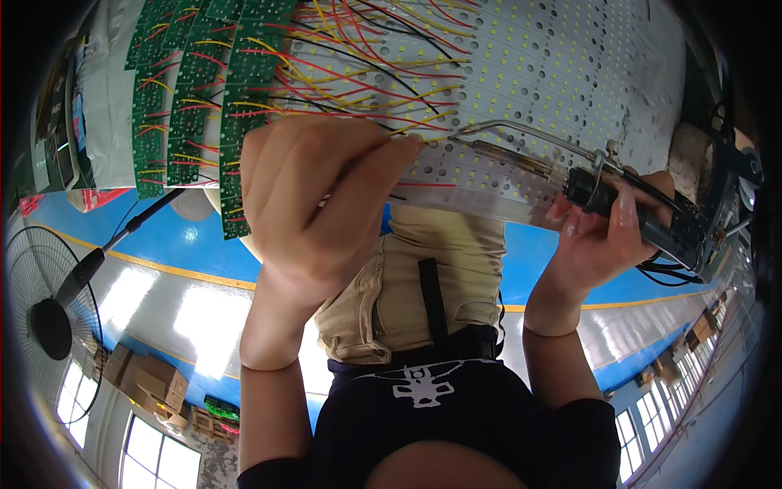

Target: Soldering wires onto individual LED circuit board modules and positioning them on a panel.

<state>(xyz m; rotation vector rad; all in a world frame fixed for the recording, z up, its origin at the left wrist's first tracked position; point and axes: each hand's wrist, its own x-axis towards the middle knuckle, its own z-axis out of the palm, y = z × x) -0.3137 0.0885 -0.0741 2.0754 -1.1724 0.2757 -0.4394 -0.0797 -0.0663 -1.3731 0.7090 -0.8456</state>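
My left hand (314, 196) is closed in a pinch over the near edge of the white LED boards (562, 81). Between its thumb and finger is a yellow wire (438, 138), whose end lies on a board. My right hand (599, 248) grips the black handle of a soldering iron (590, 192). Its tip reaches left to the wire's end; whether they touch I cannot tell. A thin bent metal feed tube (521, 126) runs along the iron to the same spot. Red, yellow and black wires link the LED boards to green circuit boards (248, 90) at the left.
A machine with a dark housing (692, 175) stands at the right edge of the work surface, cables hanging below it. On the left is a black standing fan (53, 326). Cardboard boxes (151, 379) are stacked beyond, near windows. Blue and grey floor shows below.
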